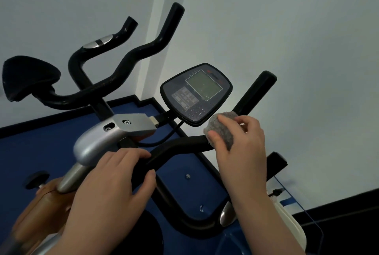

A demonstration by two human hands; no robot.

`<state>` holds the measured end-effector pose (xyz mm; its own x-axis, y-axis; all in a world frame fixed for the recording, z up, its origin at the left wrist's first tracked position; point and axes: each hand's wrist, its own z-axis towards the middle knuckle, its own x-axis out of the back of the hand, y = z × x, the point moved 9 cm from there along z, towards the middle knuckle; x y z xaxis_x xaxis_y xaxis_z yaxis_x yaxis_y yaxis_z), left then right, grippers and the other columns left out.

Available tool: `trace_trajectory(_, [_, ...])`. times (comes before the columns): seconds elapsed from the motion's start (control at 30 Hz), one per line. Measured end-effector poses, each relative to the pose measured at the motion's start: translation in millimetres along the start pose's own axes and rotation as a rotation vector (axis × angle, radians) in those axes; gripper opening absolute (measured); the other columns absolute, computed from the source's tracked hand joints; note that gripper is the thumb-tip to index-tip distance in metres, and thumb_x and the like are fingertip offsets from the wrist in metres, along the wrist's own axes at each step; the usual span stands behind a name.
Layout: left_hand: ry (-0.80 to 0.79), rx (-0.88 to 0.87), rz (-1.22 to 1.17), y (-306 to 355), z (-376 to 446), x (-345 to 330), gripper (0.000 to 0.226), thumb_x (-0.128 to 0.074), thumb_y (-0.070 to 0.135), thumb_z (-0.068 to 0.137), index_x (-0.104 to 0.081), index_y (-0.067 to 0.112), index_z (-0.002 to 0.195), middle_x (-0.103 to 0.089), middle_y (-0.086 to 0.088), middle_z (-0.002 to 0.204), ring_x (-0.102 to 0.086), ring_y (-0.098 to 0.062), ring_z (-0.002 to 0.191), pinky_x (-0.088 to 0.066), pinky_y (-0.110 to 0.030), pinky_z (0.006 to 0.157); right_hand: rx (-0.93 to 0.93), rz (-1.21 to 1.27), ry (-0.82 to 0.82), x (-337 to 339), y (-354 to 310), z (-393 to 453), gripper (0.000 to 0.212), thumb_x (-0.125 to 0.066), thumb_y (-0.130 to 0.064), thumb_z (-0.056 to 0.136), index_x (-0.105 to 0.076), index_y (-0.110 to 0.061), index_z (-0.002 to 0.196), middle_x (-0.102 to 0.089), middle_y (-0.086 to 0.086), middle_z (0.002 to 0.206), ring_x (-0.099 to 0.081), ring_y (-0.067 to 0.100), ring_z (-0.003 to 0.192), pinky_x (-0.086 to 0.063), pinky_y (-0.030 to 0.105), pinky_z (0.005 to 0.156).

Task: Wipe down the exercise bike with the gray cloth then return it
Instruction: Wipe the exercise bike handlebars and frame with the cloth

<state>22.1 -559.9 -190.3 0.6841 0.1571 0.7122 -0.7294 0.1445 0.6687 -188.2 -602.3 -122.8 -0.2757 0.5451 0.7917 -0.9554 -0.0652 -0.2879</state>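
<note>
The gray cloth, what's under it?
The gray cloth sits bunched in the right hand on the black handlebar, just below the console. The bar runs under it, but that covered stretch can't be seen.

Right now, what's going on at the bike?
A person is wiping the exercise bike's handlebar. The right hand grips a bunched gray cloth against the bar just below the console. The left hand holds the bar nearer the stem. Droplets speckle the console's lower face.
</note>
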Motion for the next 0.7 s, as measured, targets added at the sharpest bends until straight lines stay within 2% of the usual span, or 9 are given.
trace_trajectory(0.1, [0.018,0.014,0.000,-1,0,1,0.026,-0.058,0.040,0.077,-0.059,0.034,0.103,-0.055,0.023,0.093,-0.050,-0.005,0.089,-0.038,-0.025,0.069,-0.087,0.081,-0.009,-3,8,4,0.028,-0.065,-0.034,0.086,-0.064,-0.030,0.114,-0.042,-0.006,0.111,-0.046,0.012,0.102,-0.037,0.018,0.076])
trace_trajectory(0.2, [0.024,0.021,0.011,-1,-1,1,0.028,-0.055,0.041,0.078,-0.060,0.032,0.104,-0.057,0.020,0.095,-0.050,-0.007,0.090,-0.036,-0.023,0.070,-0.172,0.174,0.014,-3,9,-2,0.020,-0.066,-0.027,0.087,-0.067,-0.029,0.107,-0.044,-0.008,0.105,-0.048,0.006,0.090,-0.031,-0.002,0.068])
trace_trajectory(0.27, [0.034,0.027,0.012,-1,-2,3,0.028,-0.054,0.042,0.078,-0.060,0.032,0.103,-0.057,0.020,0.094,-0.051,-0.007,0.089,-0.035,-0.023,0.068,-0.168,0.272,0.029,-6,-2,-16,0.018,-0.069,-0.022,0.084,-0.068,-0.027,0.102,-0.050,-0.008,0.102,-0.050,-0.002,0.083,-0.032,-0.007,0.069])
trace_trajectory(0.4, [0.047,0.009,0.014,0,-3,3,0.028,-0.054,0.041,0.079,-0.060,0.031,0.104,-0.057,0.021,0.093,-0.050,-0.005,0.087,-0.034,-0.017,0.066,-0.100,0.395,-0.033,-9,-12,-25,0.021,-0.071,-0.018,0.081,-0.067,-0.029,0.098,-0.051,-0.007,0.100,-0.046,-0.018,0.090,-0.030,-0.008,0.075])
trace_trajectory(0.47, [0.046,0.002,0.015,0,-2,2,0.027,-0.055,0.040,0.080,-0.060,0.031,0.104,-0.059,0.020,0.094,-0.051,-0.005,0.089,-0.034,-0.016,0.067,-0.089,0.371,0.000,3,2,-11,0.023,-0.070,-0.019,0.082,-0.065,-0.031,0.102,-0.046,-0.007,0.103,-0.045,-0.017,0.093,-0.034,-0.005,0.075])
trace_trajectory(0.57, [0.051,0.024,0.010,-2,-2,2,0.027,-0.054,0.041,0.080,-0.061,0.031,0.103,-0.060,0.018,0.094,-0.052,-0.007,0.088,-0.041,-0.024,0.069,-0.164,0.339,-0.001,4,20,-3,0.031,-0.069,-0.025,0.085,-0.060,-0.033,0.114,-0.039,-0.007,0.114,-0.047,-0.010,0.092,-0.037,0.000,0.070])
trace_trajectory(0.7, [0.067,0.029,0.021,-3,-2,2,0.025,-0.053,0.040,0.080,-0.062,0.030,0.101,-0.060,0.019,0.093,-0.054,-0.007,0.087,-0.041,-0.023,0.069,-0.174,0.336,0.078,-9,4,-30,0.028,-0.069,-0.021,0.084,-0.064,-0.023,0.112,-0.044,-0.002,0.116,-0.038,-0.026,0.096,-0.029,-0.009,0.079])
